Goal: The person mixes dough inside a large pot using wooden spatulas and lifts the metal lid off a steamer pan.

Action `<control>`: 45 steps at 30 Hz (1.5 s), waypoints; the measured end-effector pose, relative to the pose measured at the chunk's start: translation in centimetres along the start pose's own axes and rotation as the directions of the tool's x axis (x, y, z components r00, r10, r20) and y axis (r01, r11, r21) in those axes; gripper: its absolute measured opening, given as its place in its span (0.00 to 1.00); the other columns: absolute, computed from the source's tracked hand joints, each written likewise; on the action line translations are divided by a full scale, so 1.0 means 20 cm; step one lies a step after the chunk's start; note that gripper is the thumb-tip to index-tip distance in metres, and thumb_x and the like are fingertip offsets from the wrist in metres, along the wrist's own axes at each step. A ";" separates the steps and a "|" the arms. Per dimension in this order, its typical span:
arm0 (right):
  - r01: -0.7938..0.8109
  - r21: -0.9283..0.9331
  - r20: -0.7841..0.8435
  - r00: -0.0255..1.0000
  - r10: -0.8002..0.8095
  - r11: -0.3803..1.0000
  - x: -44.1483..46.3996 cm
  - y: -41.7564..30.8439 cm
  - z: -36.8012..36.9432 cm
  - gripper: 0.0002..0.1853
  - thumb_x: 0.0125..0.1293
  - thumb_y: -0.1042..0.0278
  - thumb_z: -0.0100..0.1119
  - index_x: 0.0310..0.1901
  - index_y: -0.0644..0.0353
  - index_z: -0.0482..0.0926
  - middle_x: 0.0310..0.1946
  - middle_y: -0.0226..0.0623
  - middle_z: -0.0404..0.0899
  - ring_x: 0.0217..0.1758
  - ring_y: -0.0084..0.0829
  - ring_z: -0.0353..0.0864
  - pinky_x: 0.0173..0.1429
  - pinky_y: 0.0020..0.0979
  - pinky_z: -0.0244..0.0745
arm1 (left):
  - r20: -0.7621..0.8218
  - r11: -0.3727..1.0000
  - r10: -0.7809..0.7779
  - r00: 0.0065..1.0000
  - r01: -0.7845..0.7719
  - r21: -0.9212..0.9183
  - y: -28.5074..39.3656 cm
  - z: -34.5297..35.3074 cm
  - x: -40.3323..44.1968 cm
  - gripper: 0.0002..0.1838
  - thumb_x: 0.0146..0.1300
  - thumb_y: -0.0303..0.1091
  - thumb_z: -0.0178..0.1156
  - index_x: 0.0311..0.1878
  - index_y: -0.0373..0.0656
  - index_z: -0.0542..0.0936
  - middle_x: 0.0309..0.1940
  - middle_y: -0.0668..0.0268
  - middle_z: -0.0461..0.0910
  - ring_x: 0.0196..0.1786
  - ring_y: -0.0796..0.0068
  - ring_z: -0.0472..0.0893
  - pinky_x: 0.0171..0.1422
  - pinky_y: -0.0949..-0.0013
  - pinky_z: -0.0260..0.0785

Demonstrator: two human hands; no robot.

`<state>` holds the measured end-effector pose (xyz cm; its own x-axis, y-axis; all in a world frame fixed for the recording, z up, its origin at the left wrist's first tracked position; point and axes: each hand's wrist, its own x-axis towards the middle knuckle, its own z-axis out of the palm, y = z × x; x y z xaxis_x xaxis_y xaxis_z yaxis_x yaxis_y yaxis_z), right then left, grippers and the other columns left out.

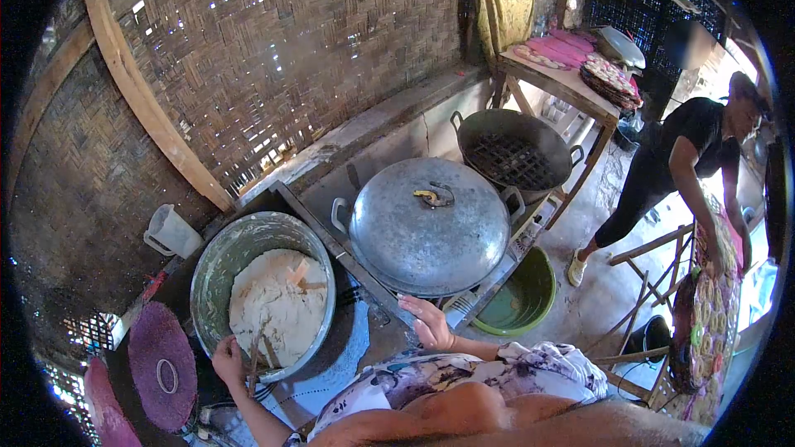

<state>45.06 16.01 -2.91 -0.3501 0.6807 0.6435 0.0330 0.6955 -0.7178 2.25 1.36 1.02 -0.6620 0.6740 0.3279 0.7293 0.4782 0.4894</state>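
Observation:
A large green basin (201, 269) at the left holds a mass of white dough (269, 302). My left hand (229, 362) is at the basin's near-left rim, its fingers curled over the edge. Just right of that hand, wooden sticks (267, 349) lean in the dough against the near rim. Another pale wooden piece (306, 279) is stuck in the dough at the far right side. My right hand (428, 324) is raised in front of my body, fingers stretched out, holding nothing. It is near the front edge of a big pot with a domed metal lid (426, 227).
Behind the lidded pot stands a wide pan (517, 136) with a dark grid. A green tub (530, 294) sits on the floor. At right, a person (687, 149) bends over a rack of coloured rings (710, 323). A white pitcher (174, 231) and purple round tray (149, 364) are at left.

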 end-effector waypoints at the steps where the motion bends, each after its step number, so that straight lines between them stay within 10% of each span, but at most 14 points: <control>1: 0.004 -0.002 0.000 1.000 -0.004 1.000 0.00 0.00 0.00 0.23 0.56 0.71 0.41 0.53 0.71 0.71 0.53 0.57 0.71 0.57 0.52 0.71 0.62 0.42 0.63 | -0.007 1.000 0.012 1.000 -0.012 0.015 0.02 -0.01 0.00 0.10 0.55 0.35 0.57 0.38 0.42 0.82 0.24 0.56 0.80 0.25 0.66 0.78 0.32 0.65 0.68; 45: 0.001 0.011 -0.003 1.000 -0.001 1.000 -0.01 0.02 0.00 0.23 0.56 0.73 0.42 0.54 0.69 0.71 0.54 0.55 0.71 0.59 0.50 0.70 0.63 0.42 0.63 | 0.009 0.997 0.035 0.999 -0.034 -0.074 0.00 0.00 0.00 0.11 0.57 0.35 0.57 0.39 0.39 0.81 0.24 0.54 0.80 0.27 0.63 0.80 0.32 0.64 0.69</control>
<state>45.08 16.06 -3.31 -0.3473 0.6810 0.6447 0.0225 0.6934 -0.7202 2.17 1.34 1.04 -0.6345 0.6952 0.3378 0.7367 0.4117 0.5365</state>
